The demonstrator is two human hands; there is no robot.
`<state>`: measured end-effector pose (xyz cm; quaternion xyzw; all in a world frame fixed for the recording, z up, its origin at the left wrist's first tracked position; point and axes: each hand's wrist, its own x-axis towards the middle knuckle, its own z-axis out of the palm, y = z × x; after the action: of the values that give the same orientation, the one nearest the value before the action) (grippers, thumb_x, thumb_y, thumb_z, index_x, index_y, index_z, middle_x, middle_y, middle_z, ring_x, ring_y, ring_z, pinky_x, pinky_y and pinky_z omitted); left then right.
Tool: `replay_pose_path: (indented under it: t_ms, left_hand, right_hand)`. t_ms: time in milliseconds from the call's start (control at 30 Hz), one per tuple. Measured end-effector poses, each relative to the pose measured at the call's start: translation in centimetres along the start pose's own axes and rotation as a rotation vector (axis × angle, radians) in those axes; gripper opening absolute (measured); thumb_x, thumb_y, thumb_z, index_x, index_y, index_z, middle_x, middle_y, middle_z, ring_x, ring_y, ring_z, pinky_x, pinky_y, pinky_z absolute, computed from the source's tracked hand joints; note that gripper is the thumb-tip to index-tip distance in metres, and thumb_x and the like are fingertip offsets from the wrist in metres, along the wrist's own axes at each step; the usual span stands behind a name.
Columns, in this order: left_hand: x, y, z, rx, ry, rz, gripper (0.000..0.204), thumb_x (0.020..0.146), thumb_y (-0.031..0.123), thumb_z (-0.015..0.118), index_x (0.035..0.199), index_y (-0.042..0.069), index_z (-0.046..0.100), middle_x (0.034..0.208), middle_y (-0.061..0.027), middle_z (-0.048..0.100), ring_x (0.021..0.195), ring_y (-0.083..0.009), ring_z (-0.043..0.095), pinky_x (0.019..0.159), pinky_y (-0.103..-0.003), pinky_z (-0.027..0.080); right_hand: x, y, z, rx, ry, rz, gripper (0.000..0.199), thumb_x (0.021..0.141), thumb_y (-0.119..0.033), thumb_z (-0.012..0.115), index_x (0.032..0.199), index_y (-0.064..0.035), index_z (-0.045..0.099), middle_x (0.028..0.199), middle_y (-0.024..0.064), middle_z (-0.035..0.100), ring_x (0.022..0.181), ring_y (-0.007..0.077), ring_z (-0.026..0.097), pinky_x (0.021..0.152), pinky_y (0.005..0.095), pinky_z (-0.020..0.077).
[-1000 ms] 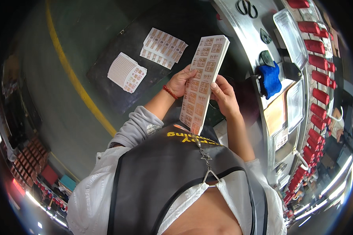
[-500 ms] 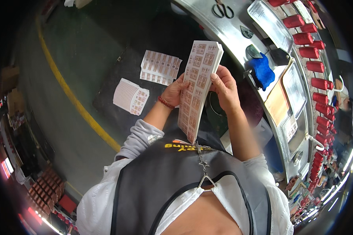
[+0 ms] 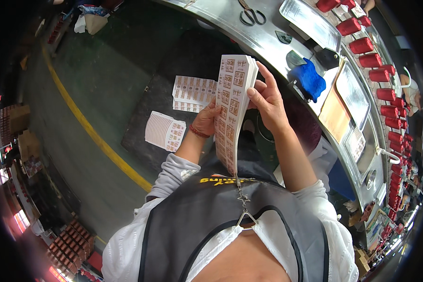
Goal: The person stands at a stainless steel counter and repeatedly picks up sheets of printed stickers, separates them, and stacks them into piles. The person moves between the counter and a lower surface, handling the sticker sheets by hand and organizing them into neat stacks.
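A thick stack of printed paper sheets (image 3: 231,108), white with rows of brownish square patterns, is held upright in front of my apron. My left hand (image 3: 206,121), with a red bead bracelet at the wrist, grips its left edge, thumb on the front face. At the upper right edge is my right hand (image 3: 270,104), its thumb against the side of the stack and its index finger stretched toward the top corner. The other right fingers are partly hidden behind the sheets. Beyond my left hand lie a fanned stack of sheets (image 3: 164,130) and another printed pile (image 3: 195,91) on a dark surface.
A metal worktable (image 3: 268,42) curves along the right, carrying scissors (image 3: 252,13), a blue cloth (image 3: 308,80), clear trays (image 3: 352,101) and a brown board (image 3: 335,105). Red cylinders (image 3: 370,60) line its far side. A yellow floor line (image 3: 87,124) runs at left.
The view has shifted, moving the table and piles within it. My right index finger has lifted away and straightened near the stack's top corner. My left hand keeps its grip.
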<state>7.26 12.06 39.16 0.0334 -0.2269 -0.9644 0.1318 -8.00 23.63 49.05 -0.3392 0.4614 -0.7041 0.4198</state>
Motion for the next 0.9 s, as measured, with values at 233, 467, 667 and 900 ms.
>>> replay_pose_path:
  t_ms: [233, 467, 667, 900]
  left_hand:
    - [0.2, 0.1, -0.2, 0.002, -0.039, -0.014, 0.059, 0.086, 0.018, 0.063, 0.137, 0.007, 0.036, 0.127, -0.0089, 0.054, 0.112, -0.0205, 0.057, 0.092, -0.035, 0.049]
    - [0.2, 0.5, -0.7, 0.021, -0.026, -0.013, 0.058, 0.086, 0.019, 0.064, 0.136, 0.007, 0.037, 0.126, -0.0090, 0.055, 0.112, -0.0198, 0.057, 0.092, -0.034, 0.049]
    - [-0.1, 1.0, -1.5, 0.038, 0.022, 0.028, 0.053, 0.086, 0.016, 0.064, 0.133, 0.007, 0.042, 0.124, -0.0078, 0.056, 0.111, -0.0194, 0.057, 0.093, -0.033, 0.048]
    - [-0.2, 1.6, -3.0, 0.057, -0.005, 0.015, 0.053, 0.088, 0.015, 0.061, 0.136, 0.009, 0.040, 0.127, -0.0053, 0.054, 0.114, -0.0177, 0.053, 0.096, -0.033, 0.044]
  right_hand:
    - [0.0, 0.4, 0.3, -0.051, -0.013, -0.028, 0.068, 0.092, -0.020, 0.059, 0.147, -0.0114, 0.019, 0.103, 0.0095, 0.059, 0.093, 0.0153, 0.059, 0.072, 0.0281, 0.0529]
    - [0.5, 0.7, 0.9, -0.070, 0.030, -0.097, 0.062, 0.092, -0.014, 0.058, 0.143, -0.0094, 0.024, 0.108, 0.0109, 0.058, 0.090, 0.0146, 0.060, 0.071, 0.0271, 0.0525]
    - [1.1, 2.0, 1.2, -0.458, 0.152, -0.249, 0.034, 0.089, 0.001, 0.056, 0.120, -0.0019, 0.045, 0.104, 0.0111, 0.060, 0.077, 0.0109, 0.061, 0.067, 0.0223, 0.0514]
    - [1.7, 2.5, 1.5, -0.304, 0.137, -0.145, 0.020, 0.088, -0.001, 0.059, 0.108, -0.0014, 0.055, 0.089, 0.0049, 0.060, 0.081, 0.0088, 0.060, 0.065, 0.0241, 0.0530]
